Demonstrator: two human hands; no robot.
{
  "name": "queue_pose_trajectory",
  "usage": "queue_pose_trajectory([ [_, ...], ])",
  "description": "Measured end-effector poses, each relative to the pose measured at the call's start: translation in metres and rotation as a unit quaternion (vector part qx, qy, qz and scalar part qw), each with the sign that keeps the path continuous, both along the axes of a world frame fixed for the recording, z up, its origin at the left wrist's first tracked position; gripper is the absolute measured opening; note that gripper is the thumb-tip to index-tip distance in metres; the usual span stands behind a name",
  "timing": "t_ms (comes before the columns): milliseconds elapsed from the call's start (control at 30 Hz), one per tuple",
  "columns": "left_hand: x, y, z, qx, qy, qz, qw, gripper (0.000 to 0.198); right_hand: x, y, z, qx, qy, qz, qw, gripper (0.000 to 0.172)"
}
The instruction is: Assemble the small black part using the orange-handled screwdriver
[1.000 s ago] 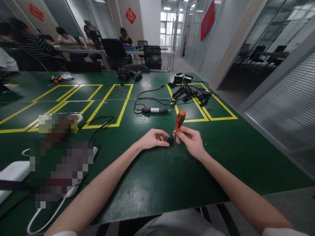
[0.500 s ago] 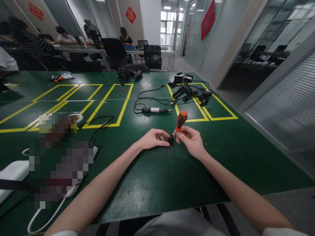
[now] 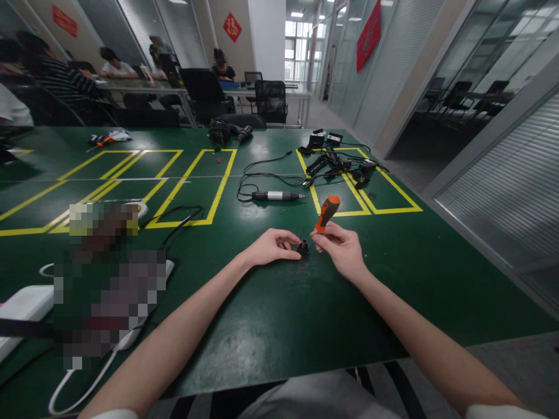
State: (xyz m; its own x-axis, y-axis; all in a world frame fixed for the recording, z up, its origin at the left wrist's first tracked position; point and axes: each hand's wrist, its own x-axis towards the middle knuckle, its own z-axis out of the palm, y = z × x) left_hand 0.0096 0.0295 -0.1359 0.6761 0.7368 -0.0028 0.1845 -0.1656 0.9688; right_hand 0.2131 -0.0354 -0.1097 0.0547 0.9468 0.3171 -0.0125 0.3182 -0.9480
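Screwdriver (right hand); 福 sign

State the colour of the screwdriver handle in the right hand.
Orange plastic screwdriver handle, clearest in head view.

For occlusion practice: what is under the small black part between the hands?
Under the black part: the green table. The left hand and right hand partly hide its base and the screwdriver tip.

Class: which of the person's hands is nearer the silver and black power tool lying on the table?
Left. The left hand, on a black part, sits just before the power tool; the right hand, gripping an orange screwdriver, is further right.
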Motion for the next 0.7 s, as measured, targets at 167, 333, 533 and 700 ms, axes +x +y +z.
queue_pose_trajectory([
  [167,0.0001,-0.0005,0.0002,-0.005,0.007,0.007,1.0,0.043,-0.0002,-0.0003,-0.0024,-0.013,0.013,0.028,0.999,0.031],
  [333,0.0001,-0.0007,-0.0016,-0.009,0.005,0.008,1.0,0.045,0.0005,-0.0007,-0.0025,0.012,0.017,0.047,0.999,0.028],
  [533,0.0002,-0.0004,-0.0011,-0.004,0.003,0.001,1.0,0.044,-0.0003,-0.0011,-0.0013,0.024,-0.026,0.012,0.999,0.026],
  [700,0.0002,0.0003,-0.0027,-0.005,0.003,0.007,1.0,0.043,-0.001,-0.0002,-0.0031,0.001,-0.004,0.028,1.0,0.027],
])
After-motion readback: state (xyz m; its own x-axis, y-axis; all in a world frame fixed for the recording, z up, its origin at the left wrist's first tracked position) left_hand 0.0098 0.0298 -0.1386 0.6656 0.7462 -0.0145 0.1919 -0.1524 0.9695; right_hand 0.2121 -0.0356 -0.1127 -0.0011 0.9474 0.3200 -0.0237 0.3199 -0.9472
